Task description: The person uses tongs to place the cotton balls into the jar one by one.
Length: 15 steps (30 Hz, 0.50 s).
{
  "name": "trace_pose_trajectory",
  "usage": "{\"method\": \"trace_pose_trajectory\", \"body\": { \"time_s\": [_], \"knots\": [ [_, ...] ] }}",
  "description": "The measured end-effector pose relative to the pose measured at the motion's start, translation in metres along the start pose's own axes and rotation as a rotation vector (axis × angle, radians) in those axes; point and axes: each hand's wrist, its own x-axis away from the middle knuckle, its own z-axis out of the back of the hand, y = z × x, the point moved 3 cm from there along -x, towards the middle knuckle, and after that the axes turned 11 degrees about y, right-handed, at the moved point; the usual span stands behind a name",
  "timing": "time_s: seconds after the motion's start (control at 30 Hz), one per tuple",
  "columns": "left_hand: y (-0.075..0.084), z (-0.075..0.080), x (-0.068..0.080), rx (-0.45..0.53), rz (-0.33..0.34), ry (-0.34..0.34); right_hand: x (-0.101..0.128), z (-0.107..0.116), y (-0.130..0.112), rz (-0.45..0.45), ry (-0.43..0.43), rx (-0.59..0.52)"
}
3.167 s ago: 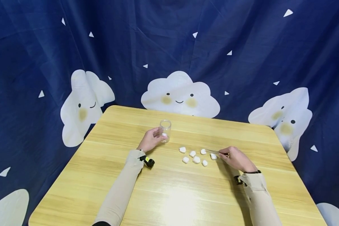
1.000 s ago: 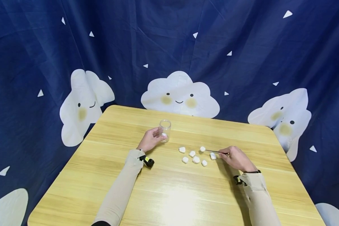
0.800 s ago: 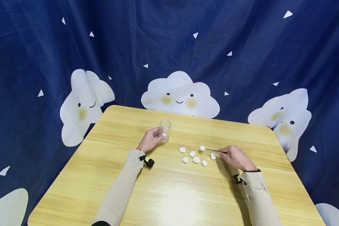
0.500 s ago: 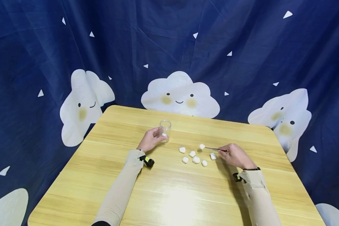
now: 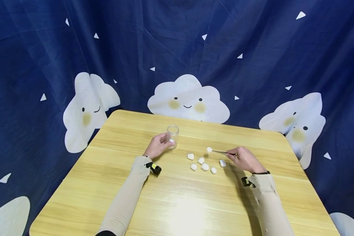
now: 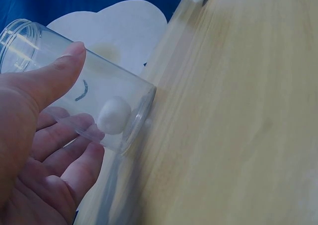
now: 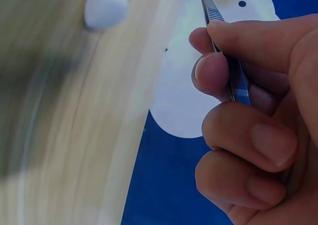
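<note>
Navy cloud-print curtain behind a pale wooden desk [image 5: 177, 203]. From the head view: left hand [image 5: 157, 145] curled round a clear jar [image 5: 172, 135] standing far-left of centre; right hand [image 5: 244, 159] pinching tweezers [image 5: 224, 152], tips clamped on a cotton ball [image 5: 209, 149] lifted off the desk, between jar and loose cotton balls [image 5: 203, 164]. Judged mid-carry toward the jar.

From the left wrist: thumb and fingers wrapped on the jar [image 6: 74, 91], one ball inside [image 6: 113, 115] at the bottom.

From the right wrist: thumb and fingers [image 7: 248, 135] squeezing the tweezers [image 7: 226, 56] together; carried ball out of frame. Next, probably: steady travel left, tips over the mouth, then easing the squeeze.
</note>
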Motion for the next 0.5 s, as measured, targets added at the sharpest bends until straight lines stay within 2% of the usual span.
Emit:
{"method": "trace_pose_trajectory", "body": {
  "time_s": [0.5],
  "knots": [
    [0.001, 0.0, 0.001, 0.048, 0.011, -0.007, -0.014, 0.004, -0.006, 0.052, 0.017, 0.006]
  ]
}}
